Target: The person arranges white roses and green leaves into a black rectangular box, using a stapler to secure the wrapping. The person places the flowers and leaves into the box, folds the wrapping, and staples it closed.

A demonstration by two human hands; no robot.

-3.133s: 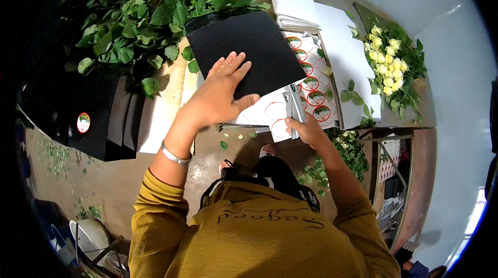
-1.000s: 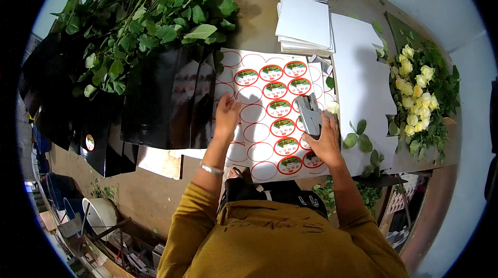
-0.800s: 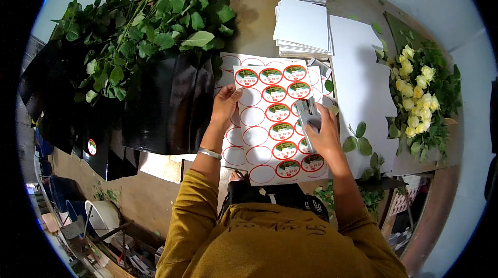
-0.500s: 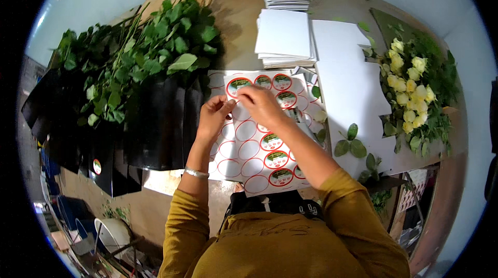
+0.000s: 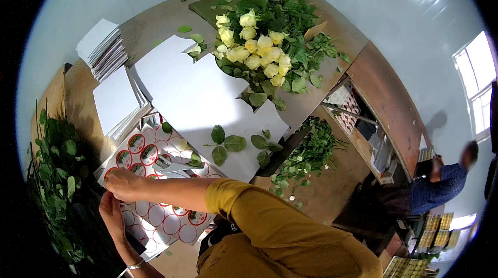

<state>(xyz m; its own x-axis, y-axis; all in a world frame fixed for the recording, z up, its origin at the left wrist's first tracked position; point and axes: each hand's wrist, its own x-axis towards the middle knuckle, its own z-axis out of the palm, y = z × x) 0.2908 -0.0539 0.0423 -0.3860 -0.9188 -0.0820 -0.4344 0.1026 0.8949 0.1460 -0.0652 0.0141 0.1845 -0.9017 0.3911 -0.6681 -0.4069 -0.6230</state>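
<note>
A sheet of round red-rimmed stickers point(image 5: 156, 217) lies on the table in front of me, many of its circles peeled to blank white. At its left edge my left hand point(image 5: 112, 214) is closed, thumb and fingers pinching the sheet's border. My right hand point(image 5: 125, 184) is closed just above it, fingertips at a printed round sticker that it partly covers; the exact grip is hidden. A silver metal tool point(image 5: 167, 164) rests on the sheet, past my right wrist.
Stacked white cards point(image 5: 116, 102) stand beyond the sheet. A large white sheet point(image 5: 179, 86) bears loose leaves point(image 5: 226, 143). Pale yellow roses point(image 5: 262, 49) lie at the back; green stems point(image 5: 57, 174) are at left. Foliage point(image 5: 306, 153) hangs below the table edge. A person point(image 5: 441, 184) is far right.
My view has swung to the right, so the hands and sheet now appear at lower left. A co-worker and a window have come into view. Both hands stay closed at the sheet's left side.
</note>
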